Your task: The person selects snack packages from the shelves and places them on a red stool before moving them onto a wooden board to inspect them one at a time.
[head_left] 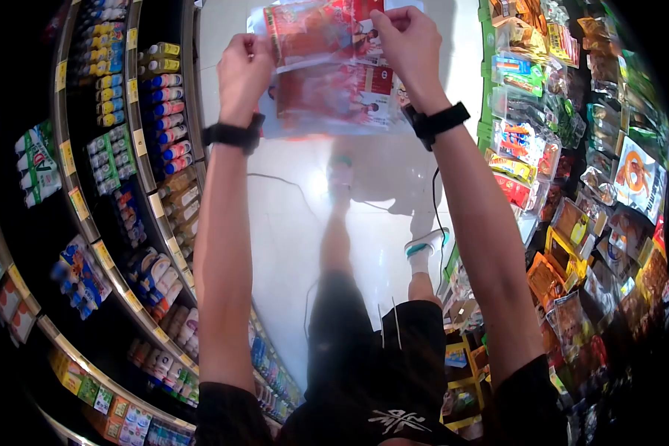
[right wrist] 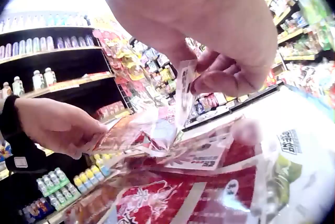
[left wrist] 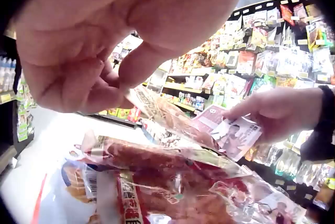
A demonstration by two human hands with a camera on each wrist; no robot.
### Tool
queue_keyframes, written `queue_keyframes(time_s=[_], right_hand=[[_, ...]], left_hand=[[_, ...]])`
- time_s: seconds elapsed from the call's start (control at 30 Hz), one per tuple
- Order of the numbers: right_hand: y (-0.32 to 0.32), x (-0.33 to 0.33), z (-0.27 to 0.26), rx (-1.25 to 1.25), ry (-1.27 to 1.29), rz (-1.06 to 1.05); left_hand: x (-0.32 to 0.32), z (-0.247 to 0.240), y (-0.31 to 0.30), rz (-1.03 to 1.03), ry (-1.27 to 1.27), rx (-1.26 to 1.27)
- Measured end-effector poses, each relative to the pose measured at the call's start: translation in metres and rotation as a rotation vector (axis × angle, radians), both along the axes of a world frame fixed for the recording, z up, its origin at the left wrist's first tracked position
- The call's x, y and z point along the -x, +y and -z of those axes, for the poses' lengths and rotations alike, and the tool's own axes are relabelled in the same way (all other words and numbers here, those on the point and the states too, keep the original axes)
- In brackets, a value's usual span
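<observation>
Both hands hold up a flat, clear-and-red food packet point(head_left: 312, 36) at the top of the head view. My left hand point(head_left: 243, 78) pinches its left edge between thumb and fingers. At the opposite edge, my right hand point(head_left: 409, 52) pinches the corner by a red printed panel with a picture of people. Directly below it is a similar packet point(head_left: 323, 104), partly covered by the held one. The left wrist view shows reddish food through the clear film of the lower packet point(left wrist: 178, 187). Beneath these, a pale printed surface point(right wrist: 296, 145) shows at the right.
Shelves of bottles point(head_left: 172, 126) and multipacks run along the left. On the right, racks of hanging snack bags point(head_left: 572, 223) stand close to the right arm. A dark cable point(head_left: 440, 215) hangs beside that arm, above the pale shiny floor point(head_left: 282, 245).
</observation>
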State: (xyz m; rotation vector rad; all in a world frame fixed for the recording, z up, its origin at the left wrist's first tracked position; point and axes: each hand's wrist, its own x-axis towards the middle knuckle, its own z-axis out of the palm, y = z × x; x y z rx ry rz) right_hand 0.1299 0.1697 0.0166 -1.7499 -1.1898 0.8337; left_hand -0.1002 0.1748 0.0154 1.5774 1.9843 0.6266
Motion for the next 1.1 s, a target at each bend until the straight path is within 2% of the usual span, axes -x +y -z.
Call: queue_keyframes(time_s=[0.07,0.17,0.27,0.47,0.57,0.87,0.97,1.0,1.03,1.1], right_hand=[[-0.011,-0.004,0.008,-0.046,0.099,0.014],[-0.045,-0.002,-0.008,0.101,0.174,0.029],[-0.061,-0.003,0.021,0.054,0.065,0.026],[-0.059,-0.002,0.019,-0.095,0.004,0.069],[-0.058,-0.002,0.021,-0.114,-0.003,0.072],[-0.063,-0.007,0.044,-0.214,-0.088,0.090],[-0.076,-0.007,0.039,-0.253,-0.091,0.137],[-0.080,-0.010,0.035,-0.270,-0.099,0.161],[-0.088,-0.015,0.035,-0.278,-0.109,0.164],[-0.117,-0.026,0.036,-0.271,-0.132,0.187]], left_hand=[[0.002,-0.011,-0.016,0.006,-0.023,0.000],[0.004,-0.009,-0.047,-0.015,-0.100,0.027],[0.004,0.007,-0.066,-0.013,-0.128,0.058],[0.000,0.022,-0.060,-0.082,-0.141,-0.053],[-0.005,0.018,-0.054,-0.100,-0.140,0.006],[-0.003,0.038,-0.063,-0.087,0.073,-0.197],[0.000,0.030,-0.074,-0.095,0.053,-0.230],[-0.002,0.029,-0.082,-0.105,-0.066,-0.300],[-0.018,0.010,-0.095,-0.162,-0.260,-0.267],[-0.036,0.001,-0.125,-0.077,-0.422,-0.256]])
